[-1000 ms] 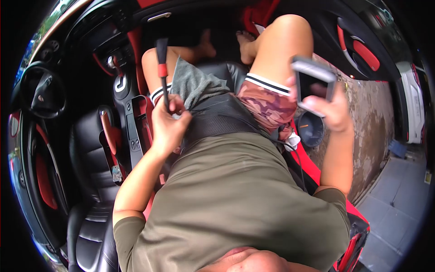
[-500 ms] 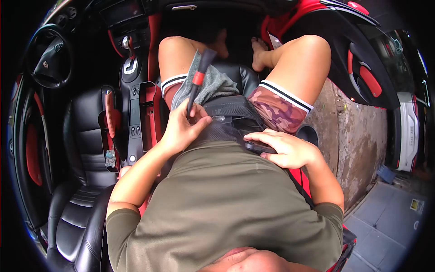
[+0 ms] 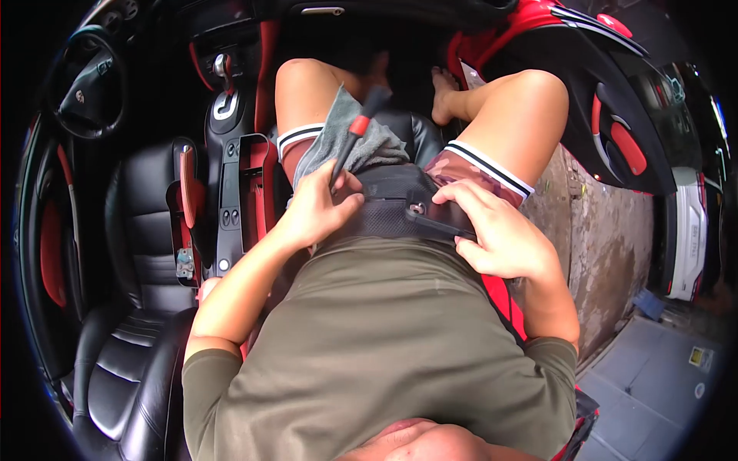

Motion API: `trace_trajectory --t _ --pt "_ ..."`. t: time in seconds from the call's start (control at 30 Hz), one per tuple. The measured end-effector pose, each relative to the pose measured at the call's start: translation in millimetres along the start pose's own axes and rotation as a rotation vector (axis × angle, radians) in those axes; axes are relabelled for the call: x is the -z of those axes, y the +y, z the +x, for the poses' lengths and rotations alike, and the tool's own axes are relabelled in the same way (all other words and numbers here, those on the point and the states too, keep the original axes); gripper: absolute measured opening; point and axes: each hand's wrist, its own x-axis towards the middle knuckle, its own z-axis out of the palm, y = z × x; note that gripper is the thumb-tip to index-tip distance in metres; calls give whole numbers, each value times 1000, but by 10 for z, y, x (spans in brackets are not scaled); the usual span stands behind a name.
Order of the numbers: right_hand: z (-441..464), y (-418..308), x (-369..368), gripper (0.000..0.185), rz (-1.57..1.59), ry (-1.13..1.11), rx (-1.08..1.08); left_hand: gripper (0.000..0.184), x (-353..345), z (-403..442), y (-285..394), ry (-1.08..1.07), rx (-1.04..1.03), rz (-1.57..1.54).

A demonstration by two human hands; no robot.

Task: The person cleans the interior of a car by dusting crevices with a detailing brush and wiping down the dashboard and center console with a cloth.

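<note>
Our left hand [image 3: 317, 206] grips the brush [image 3: 358, 126]; our right hand [image 3: 503, 237], fingers half spread, holds a dark flat device [image 3: 440, 224]. Beyond the left fingers, the brush partly hides a grey towel [image 3: 378, 144].

Sits with both elbows bent and both hands apart above the lap. Angles left forearm [image 3: 244, 290] forward and inward, with a nearly straight wrist [image 3: 286, 237]. Curls left hand [image 3: 319, 207] in a grip, thumb [image 3: 350, 204] aimed across the body. Extends right forearm [image 3: 555, 303] forward, then bends inward at the other wrist [image 3: 543, 269]. Turns right hand [image 3: 500, 230] back uppermost, reaching leftward with slightly curved fingers [image 3: 461, 194], thumb spread from them nearer the waist.
</note>
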Motion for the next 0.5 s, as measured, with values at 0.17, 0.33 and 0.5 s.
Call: trace_trajectory --t 0.17,0.33,0.5 --pt "236 -230 -131 54 -25 -78 72 36 25 67 78 -84 -147 90" --pt "344 -282 -202 48 -131 -56 83 32 11 73 -15 -62 -164 91" --pt "306 -334 -230 45 -78 -105 20 31 -45 86 -48 20 -149 -34"
